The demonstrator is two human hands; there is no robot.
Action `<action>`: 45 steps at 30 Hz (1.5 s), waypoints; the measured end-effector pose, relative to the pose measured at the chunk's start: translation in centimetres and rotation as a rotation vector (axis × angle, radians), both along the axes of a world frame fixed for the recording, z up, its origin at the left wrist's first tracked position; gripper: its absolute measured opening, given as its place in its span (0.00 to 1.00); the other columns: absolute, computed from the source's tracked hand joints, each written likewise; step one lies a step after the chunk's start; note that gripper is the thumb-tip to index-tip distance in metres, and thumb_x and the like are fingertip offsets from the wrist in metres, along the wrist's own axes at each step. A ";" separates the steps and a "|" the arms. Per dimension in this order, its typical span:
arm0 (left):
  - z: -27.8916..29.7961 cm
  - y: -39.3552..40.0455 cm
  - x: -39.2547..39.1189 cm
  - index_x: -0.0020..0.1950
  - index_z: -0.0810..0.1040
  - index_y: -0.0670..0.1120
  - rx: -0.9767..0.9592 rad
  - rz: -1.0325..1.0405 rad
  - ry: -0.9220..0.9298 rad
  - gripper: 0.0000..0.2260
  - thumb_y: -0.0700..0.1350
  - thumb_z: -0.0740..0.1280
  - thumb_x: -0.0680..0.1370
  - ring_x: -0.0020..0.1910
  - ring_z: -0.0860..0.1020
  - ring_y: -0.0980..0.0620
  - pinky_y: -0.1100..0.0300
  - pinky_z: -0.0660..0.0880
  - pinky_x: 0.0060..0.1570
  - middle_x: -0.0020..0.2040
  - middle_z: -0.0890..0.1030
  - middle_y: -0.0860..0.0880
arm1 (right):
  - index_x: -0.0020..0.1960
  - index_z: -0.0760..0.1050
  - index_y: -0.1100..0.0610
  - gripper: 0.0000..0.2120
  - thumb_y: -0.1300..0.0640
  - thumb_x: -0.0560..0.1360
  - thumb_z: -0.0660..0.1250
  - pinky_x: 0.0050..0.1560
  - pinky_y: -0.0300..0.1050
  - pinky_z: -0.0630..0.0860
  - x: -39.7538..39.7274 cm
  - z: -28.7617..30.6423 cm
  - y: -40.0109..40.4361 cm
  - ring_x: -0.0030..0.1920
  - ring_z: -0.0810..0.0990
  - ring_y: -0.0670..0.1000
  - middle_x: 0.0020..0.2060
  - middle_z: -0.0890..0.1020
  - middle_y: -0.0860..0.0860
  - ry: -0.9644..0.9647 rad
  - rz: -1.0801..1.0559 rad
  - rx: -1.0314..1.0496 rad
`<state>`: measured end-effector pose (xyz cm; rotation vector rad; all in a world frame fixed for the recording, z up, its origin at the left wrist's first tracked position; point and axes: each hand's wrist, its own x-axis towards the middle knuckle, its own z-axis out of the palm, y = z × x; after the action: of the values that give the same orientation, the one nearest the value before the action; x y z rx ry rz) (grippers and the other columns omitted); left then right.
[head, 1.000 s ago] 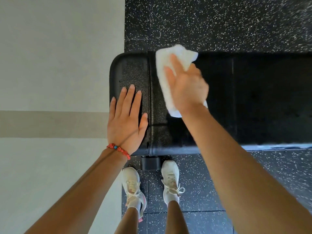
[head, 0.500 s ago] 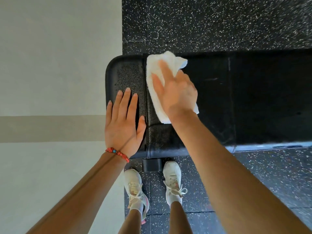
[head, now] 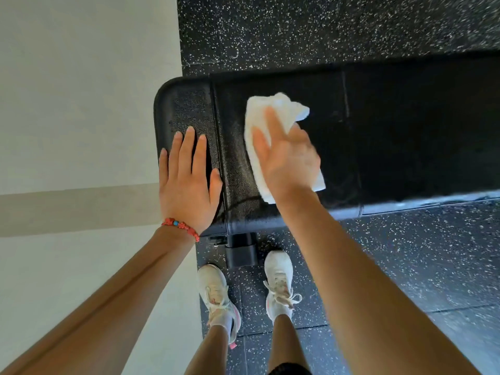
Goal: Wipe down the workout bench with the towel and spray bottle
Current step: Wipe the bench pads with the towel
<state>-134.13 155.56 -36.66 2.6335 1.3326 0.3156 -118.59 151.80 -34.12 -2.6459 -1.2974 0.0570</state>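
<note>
A black padded workout bench [head: 405,136] runs across the view from left to right. A crumpled white towel [head: 273,112] lies on its pad, and my right hand [head: 286,161] presses flat on top of it, fingers spread, gripping its folds. My left hand [head: 189,180] rests palm down on the bench's left end section, fingers apart, holding nothing; a red bead bracelet is on that wrist. No spray bottle is in view.
A pale wall or floor [head: 81,104] with a beige stripe fills the left side. Black speckled rubber flooring [head: 405,266] surrounds the bench. My feet in white sneakers [head: 278,282] stand beside the bench's black foot [head: 240,253].
My right hand has slid the towel to the right along the pad, away from the left seam. My left hand stays planted on the bench end.
</note>
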 end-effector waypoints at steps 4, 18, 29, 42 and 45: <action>0.6 0.1 -0.1 0.69 0.68 0.37 -0.035 -0.032 0.008 0.22 0.47 0.54 0.78 0.70 0.64 0.37 0.40 0.60 0.67 0.70 0.68 0.37 | 0.66 0.71 0.49 0.20 0.44 0.77 0.55 0.34 0.48 0.72 4.6 0.6 -3.4 0.39 0.77 0.62 0.42 0.78 0.63 0.019 0.013 -0.076; 0.4 -2.7 0.1 0.71 0.66 0.39 -0.051 -0.048 0.001 0.22 0.47 0.51 0.80 0.71 0.62 0.39 0.43 0.54 0.70 0.71 0.66 0.39 | 0.54 0.80 0.51 0.18 0.46 0.73 0.57 0.24 0.39 0.69 -4.5 -1.3 -4.6 0.27 0.75 0.53 0.30 0.78 0.54 0.029 0.113 0.068; 1.6 -6.5 5.0 0.71 0.66 0.41 -0.072 -0.074 0.027 0.23 0.49 0.52 0.78 0.72 0.60 0.40 0.45 0.52 0.70 0.72 0.64 0.40 | 0.56 0.79 0.55 0.18 0.47 0.73 0.59 0.24 0.44 0.72 7.4 -0.9 -13.2 0.27 0.75 0.59 0.29 0.76 0.61 -0.045 0.008 0.136; 0.4 -7.5 8.1 0.72 0.64 0.43 -0.015 -0.007 0.126 0.24 0.51 0.52 0.78 0.72 0.60 0.41 0.42 0.55 0.69 0.73 0.64 0.41 | 0.72 0.59 0.50 0.23 0.43 0.80 0.50 0.52 0.51 0.69 12.5 1.0 -3.6 0.57 0.71 0.59 0.57 0.73 0.60 0.166 0.032 -0.048; 0.4 -7.4 8.0 0.72 0.65 0.43 -0.011 -0.008 0.124 0.24 0.51 0.53 0.78 0.72 0.60 0.41 0.42 0.55 0.69 0.73 0.64 0.41 | 0.72 0.59 0.49 0.23 0.43 0.79 0.50 0.50 0.50 0.70 12.4 0.9 -3.9 0.55 0.72 0.59 0.56 0.74 0.60 0.184 0.044 -0.059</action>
<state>-126.08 148.19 -36.27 2.6878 1.3549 0.1453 -106.15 147.91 -33.23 -2.5884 -1.3108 0.3414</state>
